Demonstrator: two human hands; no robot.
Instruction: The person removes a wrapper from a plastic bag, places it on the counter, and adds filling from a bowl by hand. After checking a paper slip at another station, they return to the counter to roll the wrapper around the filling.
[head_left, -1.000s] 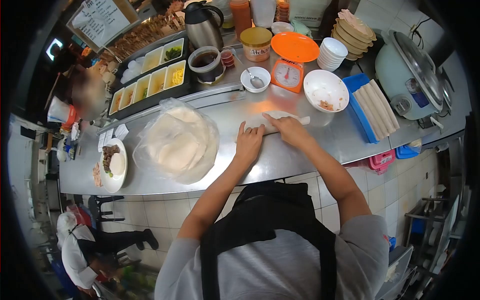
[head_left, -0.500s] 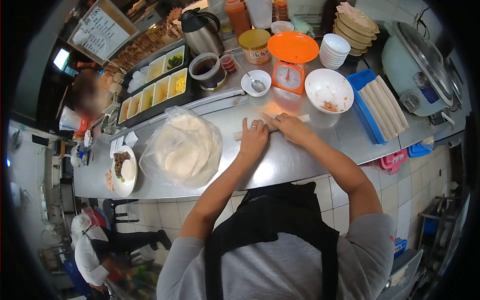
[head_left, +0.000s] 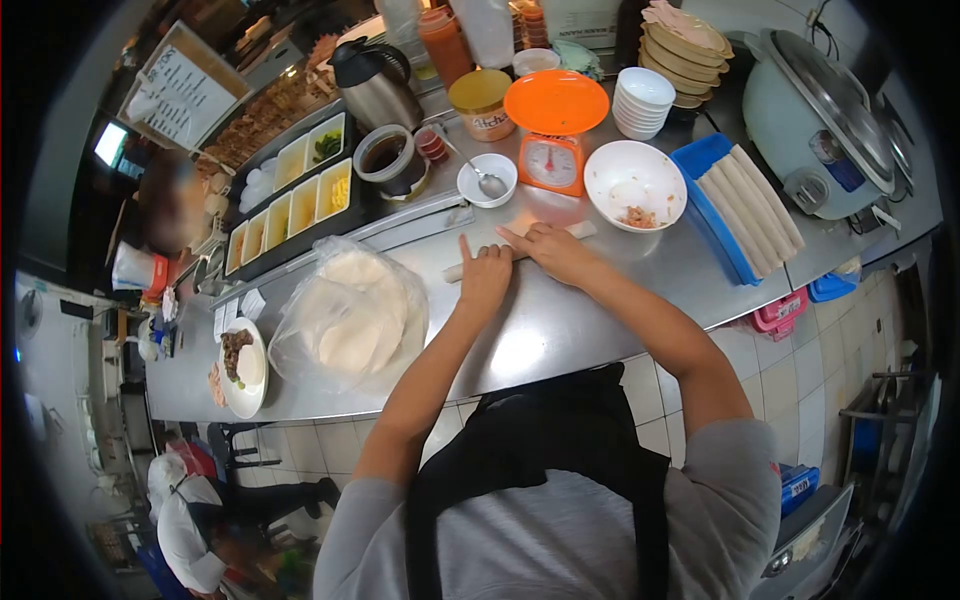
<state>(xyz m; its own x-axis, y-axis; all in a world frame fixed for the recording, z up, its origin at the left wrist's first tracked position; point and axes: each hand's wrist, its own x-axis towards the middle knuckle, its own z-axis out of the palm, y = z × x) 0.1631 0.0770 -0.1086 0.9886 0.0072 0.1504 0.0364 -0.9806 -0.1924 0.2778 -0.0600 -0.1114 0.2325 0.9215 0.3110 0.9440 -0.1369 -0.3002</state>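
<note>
Since a second ago, the wide, soft white sheet under the hands has tightened into a thin white rolled wrap (head_left: pixel 580 229). The hands have drawn close together, and the view has tilted, so the bowls sit nearer the top edge. The wrap lies across the middle of the long stainless-steel table (head_left: pixel 560 320), just in front of the scale. The right hand (head_left: pixel 553 250) presses palm-down on it, fingers bent over the top. The left hand (head_left: pixel 484 275) presses beside it, forefinger stretched out. Neither hand is closed round the wrap.

At far right stands a pale round rice cooker (head_left: pixel 815 120). At left is a clear plastic bag of round white wrappers (head_left: pixel 350 310), with a black tray of yellow compartments (head_left: pixel 290 195) behind it. A blue tray of finished rolls (head_left: pixel 712 160) lies right of a white bowl with filling scraps (head_left: pixel 635 185). Beside that bowl stands the orange kitchen scale (head_left: pixel 553 125). A white plate of food (head_left: pixel 245 368) sits far left. Below the table runs a white tiled wall (head_left: pixel 640 420), and a person in white (head_left: pixel 185 510) works lower left.
</note>
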